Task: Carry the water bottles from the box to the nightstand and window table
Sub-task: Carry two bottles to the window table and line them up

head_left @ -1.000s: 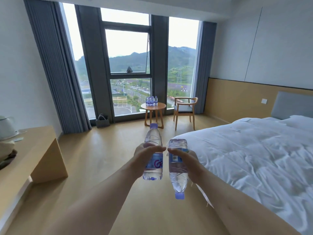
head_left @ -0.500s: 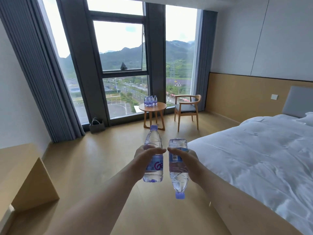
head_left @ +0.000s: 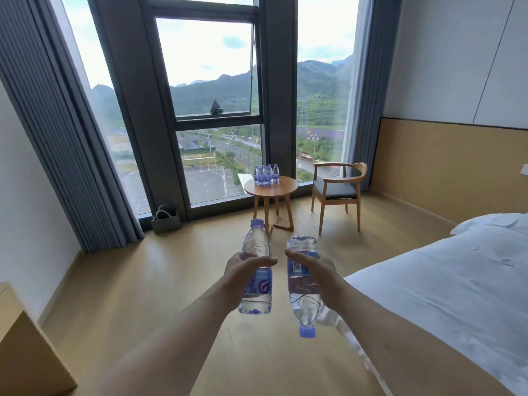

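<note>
Beyond the white bed, the round window table carries clustered bottles at its far edge, while the left hand grips a clear upright bottle and the right hand grips an inverted bottle, purple cap down.

Two held water bottles; table one, chair one, bed one.
</note>
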{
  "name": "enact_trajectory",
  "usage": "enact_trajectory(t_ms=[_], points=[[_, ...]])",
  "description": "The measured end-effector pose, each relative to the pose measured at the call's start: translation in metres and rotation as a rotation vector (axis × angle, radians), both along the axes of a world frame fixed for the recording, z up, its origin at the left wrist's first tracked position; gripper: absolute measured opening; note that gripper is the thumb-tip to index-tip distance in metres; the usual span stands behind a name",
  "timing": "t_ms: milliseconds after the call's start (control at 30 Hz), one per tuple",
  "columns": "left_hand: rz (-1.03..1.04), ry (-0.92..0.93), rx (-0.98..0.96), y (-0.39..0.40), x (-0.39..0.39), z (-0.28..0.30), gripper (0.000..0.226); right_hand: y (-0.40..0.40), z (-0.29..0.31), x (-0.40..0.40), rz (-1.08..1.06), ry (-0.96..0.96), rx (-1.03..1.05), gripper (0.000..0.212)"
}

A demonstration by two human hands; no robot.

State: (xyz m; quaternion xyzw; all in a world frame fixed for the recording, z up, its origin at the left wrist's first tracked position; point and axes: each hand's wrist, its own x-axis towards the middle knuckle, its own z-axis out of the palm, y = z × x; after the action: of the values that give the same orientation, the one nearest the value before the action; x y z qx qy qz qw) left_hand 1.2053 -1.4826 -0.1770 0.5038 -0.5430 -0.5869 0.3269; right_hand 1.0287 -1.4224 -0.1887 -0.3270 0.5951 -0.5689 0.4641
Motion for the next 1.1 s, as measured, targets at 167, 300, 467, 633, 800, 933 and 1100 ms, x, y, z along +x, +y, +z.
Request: enact_trajectory(t_ms=[167, 300, 467, 633, 800, 933, 1100], points=[[-0.001, 0.003, 0.004, -0.109, -0.019, 0.006, 0.054, -0.114, 0.006, -0.016, 0.02, -0.004, 0.034, 0.059], [-0.018, 0.001, -0.008, -0.203, -0.021, -0.002, 0.056, -0.207, -0.005, -0.02, 0.012, -0.008, 0.051, 0.059], [-0.041, 0.032, -0.022, -0.334, -0.017, -0.016, 0.056, -0.335, -0.02, -0.017, -0.027, 0.008, 0.042, 0.06], [-0.102, -0.02, -0.005, -0.463, -0.011, -0.008, 0.057, -0.456, -0.015, -0.012, -0.086, -0.002, 0.091, 0.066], [-0.102, -0.021, 0.003, -0.576, -0.018, 0.006, 0.056, -0.555, -0.01, -0.018, -0.13, -0.027, 0.126, 0.069], [-0.108, -0.041, 0.01, -0.65, -0.037, -0.007, 0.055, -0.63, -0.019, -0.034, -0.145, -0.048, 0.135, 0.069], [-0.104, -0.059, 0.019, -0.748, -0.078, -0.032, 0.051, -0.736, -0.042, -0.076, -0.112, -0.071, 0.105, 0.069]])
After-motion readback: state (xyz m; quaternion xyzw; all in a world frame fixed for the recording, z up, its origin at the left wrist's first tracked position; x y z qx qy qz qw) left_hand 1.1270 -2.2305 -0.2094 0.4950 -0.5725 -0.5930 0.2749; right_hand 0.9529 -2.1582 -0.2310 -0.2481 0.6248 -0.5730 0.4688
